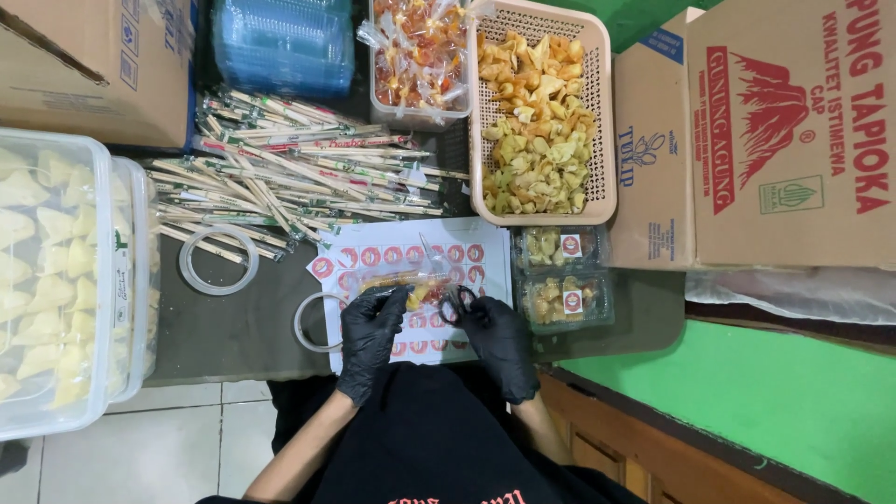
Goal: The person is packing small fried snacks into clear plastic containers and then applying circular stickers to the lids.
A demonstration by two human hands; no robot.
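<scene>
While the left hand [371,322] pinches a small sauce sachet [403,285] steady over the sticker sheet [485,245], the right hand [495,331] grips scissors [456,301] closed around their handles.

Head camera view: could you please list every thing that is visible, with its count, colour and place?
cardboard boxes: three, brown, two far right, one top left
basket: one, beige, top centre, full of yellow fried snacks
clear tub: one, left of basket, holds small orange sauce packets
blue plastic stack: one, top left
wrapped chopsticks: many, pale, in a heap at centre left
tape rolls: two, clear, below chopsticks
sticker sheet: one, white with red round stickers, under hands
packed clear boxes: two, right of sheet
large clear containers: two, far left, yellow snacks inside
left hand: black glove, holds clear bag
right hand: black glove, holds scissors
</scene>
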